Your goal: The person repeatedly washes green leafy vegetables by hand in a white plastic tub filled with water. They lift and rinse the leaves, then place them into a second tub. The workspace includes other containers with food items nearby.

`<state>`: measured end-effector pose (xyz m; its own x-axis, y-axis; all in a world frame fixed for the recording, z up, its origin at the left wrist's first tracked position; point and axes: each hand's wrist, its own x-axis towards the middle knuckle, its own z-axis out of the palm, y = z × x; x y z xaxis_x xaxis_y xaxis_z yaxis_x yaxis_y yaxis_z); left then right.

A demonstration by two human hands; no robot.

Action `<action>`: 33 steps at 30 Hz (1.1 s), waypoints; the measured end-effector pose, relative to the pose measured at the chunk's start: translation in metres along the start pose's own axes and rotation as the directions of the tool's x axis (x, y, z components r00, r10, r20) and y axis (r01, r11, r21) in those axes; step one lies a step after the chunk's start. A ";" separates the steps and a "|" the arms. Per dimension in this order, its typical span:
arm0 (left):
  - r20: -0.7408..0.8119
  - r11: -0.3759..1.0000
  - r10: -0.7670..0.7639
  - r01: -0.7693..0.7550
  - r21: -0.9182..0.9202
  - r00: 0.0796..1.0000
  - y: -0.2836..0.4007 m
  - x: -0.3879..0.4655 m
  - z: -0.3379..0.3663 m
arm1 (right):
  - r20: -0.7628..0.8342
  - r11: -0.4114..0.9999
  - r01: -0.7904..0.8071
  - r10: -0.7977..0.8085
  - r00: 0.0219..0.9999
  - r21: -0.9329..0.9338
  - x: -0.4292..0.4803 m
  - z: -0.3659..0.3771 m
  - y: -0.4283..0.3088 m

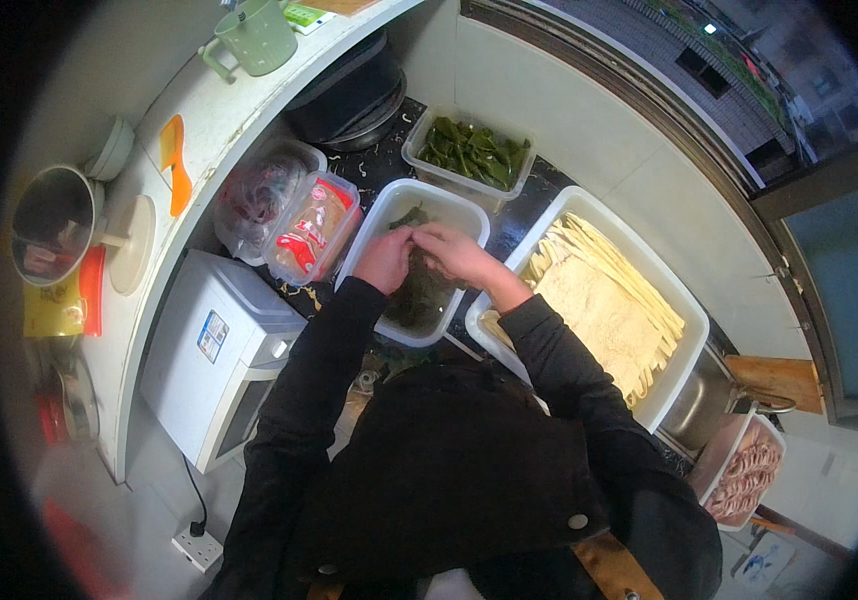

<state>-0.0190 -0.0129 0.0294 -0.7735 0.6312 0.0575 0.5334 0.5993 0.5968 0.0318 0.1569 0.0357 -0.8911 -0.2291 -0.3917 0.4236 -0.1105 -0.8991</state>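
Observation:
My left hand (385, 259) and my right hand (453, 256) meet fingertip to fingertip over a white plastic tub (466, 214). Their fingers are pinched together on a dark green strip (409, 217), which looks like kelp; part of it shows just beyond the fingertips. More dark green pieces (415, 304) lie in liquid at the bottom of the tub, partly hidden by my hands. Behind it stands a clear plastic container (504, 196) heaped with glossy dark green pieces (470, 150), some apparently folded or knotted.
To the right, a large white tub (575, 201) holds pale yellow strips and sheets (597, 300); my right forearm crosses its edge. On the left are a red-printed package (314, 229) in a clear box and a white appliance (226, 337). A tub of pinkish food (745, 469) stands beyond the sink (699, 401).

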 end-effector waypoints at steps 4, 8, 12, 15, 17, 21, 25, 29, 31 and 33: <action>-0.109 0.991 0.053 -0.039 0.131 0.993 -0.008 0.007 0.000 | 0.014 0.944 -0.062 0.061 0.998 0.323 -0.002 0.006 0.004; -0.132 0.989 0.075 -0.057 0.136 0.988 -0.020 0.011 0.003 | 0.023 0.910 -0.123 0.124 0.992 0.396 -0.007 0.005 0.001; -0.135 0.992 0.081 -0.066 0.112 0.988 -0.030 0.011 0.008 | 0.020 0.939 -0.128 0.129 0.991 0.319 -0.018 -0.003 -0.001; -0.165 0.996 0.092 -0.088 0.032 0.982 -0.033 0.011 0.010 | 0.042 0.981 -0.092 0.086 0.995 0.171 -0.026 -0.014 -0.003; -0.145 0.997 0.083 -0.081 0.018 0.986 -0.030 0.013 0.010 | -0.003 0.908 0.139 -0.152 0.988 -0.396 -0.022 -0.028 -0.015; -0.080 0.899 -0.134 0.087 -0.430 0.988 -0.022 0.026 -0.005 | 0.024 0.751 0.318 -0.374 0.927 -0.578 -0.013 -0.053 -0.039; -0.125 0.774 -0.167 0.052 -0.631 0.978 -0.031 0.020 -0.023 | -0.166 0.605 0.410 -0.675 0.719 -0.683 0.020 -0.090 -0.059; 0.025 0.746 -0.273 0.228 -0.625 0.962 -0.051 -0.003 -0.020 | -0.278 0.632 0.258 -0.621 0.733 -0.731 0.059 -0.133 -0.056; 0.074 0.678 -0.323 0.285 -0.678 0.944 -0.060 -0.016 -0.010 | -0.297 0.471 0.022 -0.591 0.750 -0.882 0.073 -0.145 -0.049; 0.073 0.664 -0.352 0.304 -0.683 0.933 -0.067 -0.024 -0.004 | -0.265 0.473 0.078 -0.615 0.742 -0.878 0.076 -0.150 -0.040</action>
<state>-0.0375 -0.0703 -0.0091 -0.8849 0.4134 -0.2147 -0.1146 0.2536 0.9605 -0.0775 0.2886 0.0129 -0.9654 0.1545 0.2103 -0.0121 0.7786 -0.6275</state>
